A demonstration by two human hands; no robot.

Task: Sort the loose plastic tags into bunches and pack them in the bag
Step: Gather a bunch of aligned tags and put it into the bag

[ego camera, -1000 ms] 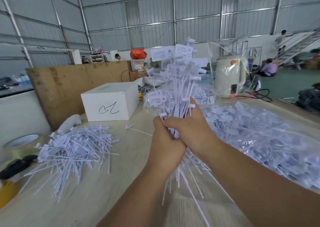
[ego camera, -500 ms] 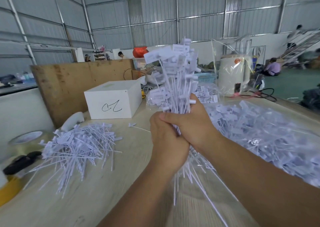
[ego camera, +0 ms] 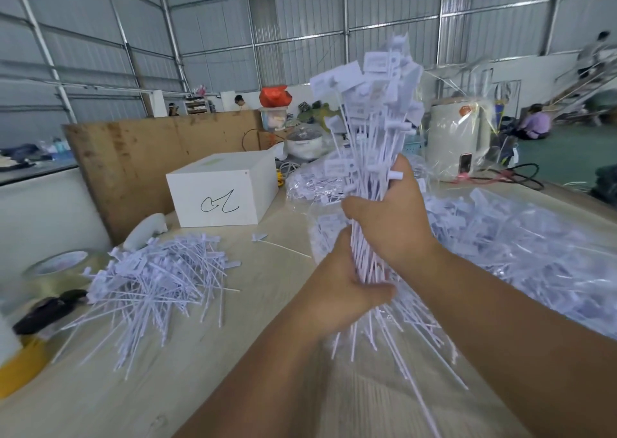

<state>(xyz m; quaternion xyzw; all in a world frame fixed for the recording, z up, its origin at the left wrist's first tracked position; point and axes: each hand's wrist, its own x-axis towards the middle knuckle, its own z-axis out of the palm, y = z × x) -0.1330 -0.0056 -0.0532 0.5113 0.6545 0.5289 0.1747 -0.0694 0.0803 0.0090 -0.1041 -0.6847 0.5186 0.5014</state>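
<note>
Both hands were closed around one bunch of tags, held upright above the table. The right hand gripped the stems higher up, fingers curled round them; the left hand gripped just below, thumb across the front. Flat label ends fanned out at the top and thin tails splayed out below the hands. Print on the labels was too blurred to read.

A loose pile of tags lay on the table to the left, one single tag between it and the hands. A clear bag holding more tags lay to the right, near the right forearm. A white box behind the pile bore a handwritten black scribble, not legible as a word. A tape roll sat at the left edge.

The table was pale wood grain. The room was a large hall with corrugated metal walls; a person sat on the floor far right.
</note>
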